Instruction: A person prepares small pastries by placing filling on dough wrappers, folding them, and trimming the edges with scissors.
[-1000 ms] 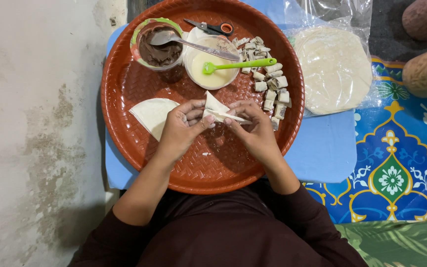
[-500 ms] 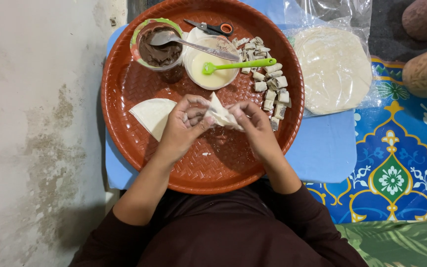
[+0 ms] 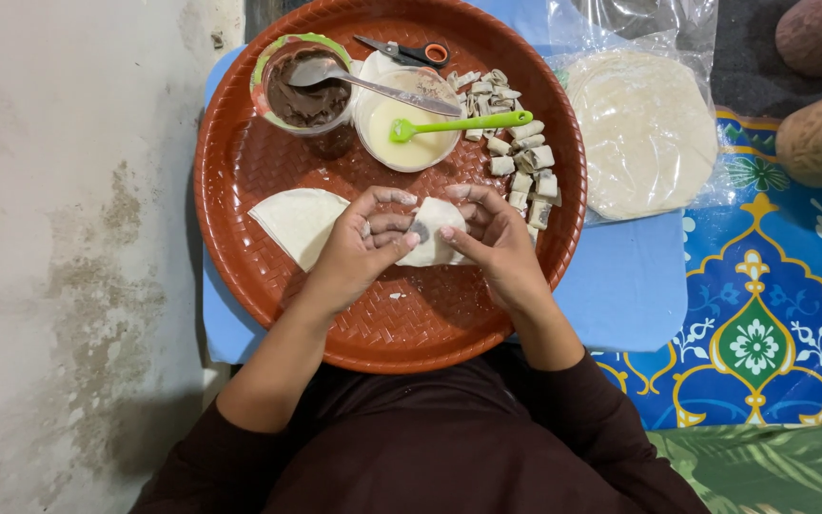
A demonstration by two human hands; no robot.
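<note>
My left hand point(image 3: 363, 249) and my right hand point(image 3: 493, 238) both pinch a small piece of white dough wrapper point(image 3: 435, 228) with dark filling showing at its left end. They hold it over the middle of a round red-brown woven tray point(image 3: 268, 286). Left of my hands a quarter-round cut wrapper point(image 3: 295, 222) lies flat on the tray. Behind my hands stand a green-rimmed bowl of brown chocolate paste point(image 3: 304, 90) with a metal spoon point(image 3: 373, 86), and a bowl of pale batter point(image 3: 409, 128) with a green brush point(image 3: 463, 124).
Several finished small rolls point(image 3: 520, 157) are heaped at the tray's right. Small scissors point(image 3: 406, 49) lie at its far edge. A stack of round wrappers in plastic point(image 3: 641, 128) rests on a blue board point(image 3: 625, 281). A patterned blue mat point(image 3: 763, 314) lies right, a concrete floor left.
The wrapper went from an open pointed triangle held up between my fingers to a folded, rounder packet pressed between both hands, lowered slightly toward the tray.
</note>
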